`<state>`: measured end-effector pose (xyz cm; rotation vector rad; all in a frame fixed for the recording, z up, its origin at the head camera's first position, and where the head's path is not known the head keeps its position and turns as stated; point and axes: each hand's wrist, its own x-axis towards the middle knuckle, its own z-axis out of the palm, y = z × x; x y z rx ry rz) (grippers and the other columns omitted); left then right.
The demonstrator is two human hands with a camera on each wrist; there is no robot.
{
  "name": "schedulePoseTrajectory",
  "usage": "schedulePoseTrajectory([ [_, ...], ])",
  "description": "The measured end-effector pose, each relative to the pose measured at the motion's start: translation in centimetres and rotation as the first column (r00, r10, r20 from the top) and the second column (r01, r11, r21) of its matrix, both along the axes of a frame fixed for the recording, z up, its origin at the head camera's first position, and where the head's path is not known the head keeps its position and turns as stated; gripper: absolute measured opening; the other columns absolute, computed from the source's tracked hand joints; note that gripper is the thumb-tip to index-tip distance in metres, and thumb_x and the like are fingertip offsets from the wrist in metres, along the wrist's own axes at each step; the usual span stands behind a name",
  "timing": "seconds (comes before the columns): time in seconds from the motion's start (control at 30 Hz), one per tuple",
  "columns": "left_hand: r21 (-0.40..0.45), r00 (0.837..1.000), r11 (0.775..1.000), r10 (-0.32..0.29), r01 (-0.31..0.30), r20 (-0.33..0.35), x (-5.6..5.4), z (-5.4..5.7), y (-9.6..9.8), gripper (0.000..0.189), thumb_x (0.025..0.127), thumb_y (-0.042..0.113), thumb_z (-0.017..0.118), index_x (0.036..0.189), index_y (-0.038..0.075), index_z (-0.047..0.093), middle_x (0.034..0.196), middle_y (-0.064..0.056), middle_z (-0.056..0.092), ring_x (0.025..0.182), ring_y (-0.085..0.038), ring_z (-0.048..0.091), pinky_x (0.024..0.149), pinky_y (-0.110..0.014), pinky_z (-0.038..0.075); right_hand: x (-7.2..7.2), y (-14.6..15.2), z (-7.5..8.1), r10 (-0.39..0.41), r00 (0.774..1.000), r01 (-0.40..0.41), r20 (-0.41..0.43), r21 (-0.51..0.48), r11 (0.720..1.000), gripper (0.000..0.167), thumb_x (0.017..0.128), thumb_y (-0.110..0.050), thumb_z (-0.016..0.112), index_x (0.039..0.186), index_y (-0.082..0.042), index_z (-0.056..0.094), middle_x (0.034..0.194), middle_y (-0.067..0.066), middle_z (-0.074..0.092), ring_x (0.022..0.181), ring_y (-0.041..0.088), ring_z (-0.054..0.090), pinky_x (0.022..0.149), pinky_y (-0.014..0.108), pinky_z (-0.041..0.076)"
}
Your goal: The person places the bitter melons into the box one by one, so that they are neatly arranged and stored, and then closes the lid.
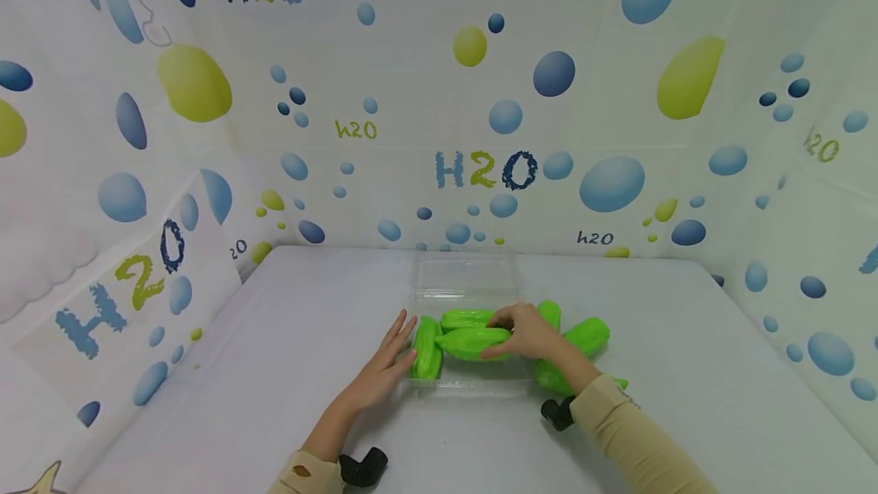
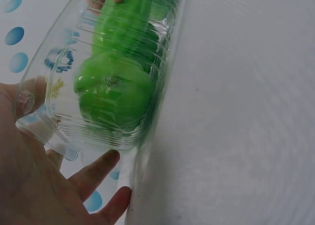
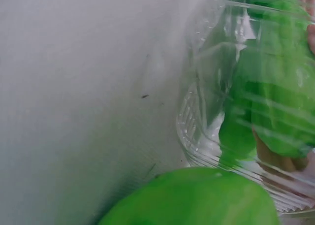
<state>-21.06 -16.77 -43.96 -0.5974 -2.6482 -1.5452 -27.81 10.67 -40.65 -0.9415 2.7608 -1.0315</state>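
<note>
A clear plastic clamshell container [image 1: 473,386] lies on the white table with its lid [image 1: 466,274] folded back. Inside it, one bright green, ridged gourd-like vegetable [image 1: 428,349] lies lengthwise at the left end, and another [image 1: 461,319] lies crosswise at the back. My right hand [image 1: 533,332] grips a third green gourd-like vegetable [image 1: 468,343] by its right end, over the container's middle, in front of the back one. At the container's left side is my left hand [image 1: 380,372], its fingers straight; the left wrist view shows its fingertips [image 2: 110,158] right at the container's end wall.
Several more green gourd-like vegetables [image 1: 588,335] lie to the right of the container, partly under my right forearm. Black wrist cameras [image 1: 365,468] sit on both wrists. Cloth walls with printed bubbles [image 1: 613,184] stand around the table's back and sides.
</note>
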Motion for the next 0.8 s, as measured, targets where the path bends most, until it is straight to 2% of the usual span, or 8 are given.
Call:
schedulePoseTrajectory([
  [0.03,0.005,1.000,1.000,-0.002,0.002,0.004,0.32,0.48,0.12,0.055,0.098,0.019,0.043,0.146,0.006,0.019,0.152,-0.013,0.001,0.134,-0.038,0.017,0.102,-0.061,0.016,0.06,-0.06,-0.01,-0.001,1.000,0.001,-0.005,0.007,1.000,0.051,0.063,-0.041,0.082,0.098,-0.007,0.068,0.093,-0.001,0.066,0.083,0.013,0.057,0.073,0.030,0.048],
  [0.2,0.010,1.000,1.000,-0.011,0.011,0.003,0.29,0.45,0.06,0.055,0.098,0.018,0.043,0.146,0.005,0.020,0.152,-0.013,0.001,0.135,-0.037,0.016,0.103,-0.060,0.015,0.04,-0.25,-0.13,0.000,0.999,0.001,-0.035,0.029,1.000,0.051,0.063,-0.039,0.082,0.097,-0.004,0.068,0.092,0.000,0.066,0.082,0.014,0.058,0.073,0.031,0.047],
  [0.27,0.016,1.000,1.000,-0.014,0.014,-0.008,-0.28,-0.47,-0.18,0.056,0.097,0.021,0.044,0.146,0.008,0.020,0.153,-0.011,0.002,0.135,-0.035,0.016,0.103,-0.060,0.015,0.06,-0.30,-0.19,0.003,0.999,-0.002,-0.043,0.037,0.999,0.050,0.062,-0.039,0.083,0.096,-0.004,0.067,0.091,0.001,0.067,0.083,0.014,0.059,0.074,0.031,0.048],
  [0.4,0.033,1.000,0.999,-0.010,0.010,-0.004,-0.21,-0.36,-0.15,0.056,0.097,0.021,0.045,0.146,0.008,0.022,0.153,-0.011,0.002,0.135,-0.035,0.015,0.102,-0.060,0.016,0.21,-0.41,-0.34,0.000,0.999,0.003,-0.053,0.054,0.999,0.049,0.061,-0.038,0.083,0.093,-0.006,0.067,0.091,0.001,0.068,0.085,0.014,0.061,0.078,0.032,0.049],
  [0.53,0.009,1.000,1.000,-0.003,0.003,-0.004,-0.21,-0.25,-0.15,0.055,0.097,0.023,0.044,0.146,0.009,0.021,0.153,-0.009,0.002,0.137,-0.033,0.011,0.103,-0.060,0.014,0.30,-0.54,-0.35,-0.022,0.997,0.027,-0.068,0.074,0.997,0.049,0.059,-0.037,0.085,0.094,-0.006,0.067,0.091,0.001,0.067,0.086,0.015,0.060,0.080,0.033,0.048],
  [0.67,-0.017,1.000,1.000,-0.003,0.003,-0.015,-0.28,-0.32,-0.18,0.055,0.098,0.024,0.042,0.146,0.009,0.020,0.153,-0.009,0.001,0.138,-0.032,0.007,0.103,-0.060,0.013,0.41,-0.68,-0.30,-0.042,0.996,0.051,-0.084,0.104,0.993,0.051,0.057,-0.035,0.086,0.095,-0.005,0.067,0.087,-0.001,0.064,0.083,0.014,0.057,0.079,0.034,0.047],
  [0.8,-0.016,1.000,1.000,-0.008,0.008,-0.014,-0.27,-0.49,-0.23,0.055,0.098,0.023,0.041,0.146,0.009,0.018,0.153,-0.010,0.000,0.137,-0.034,0.010,0.103,-0.061,0.012,0.56,-0.78,-0.45,-0.048,0.994,0.061,-0.097,0.136,0.989,0.052,0.056,-0.034,0.086,0.095,-0.005,0.067,0.085,-0.002,0.061,0.080,0.012,0.054,0.077,0.033,0.047],
])
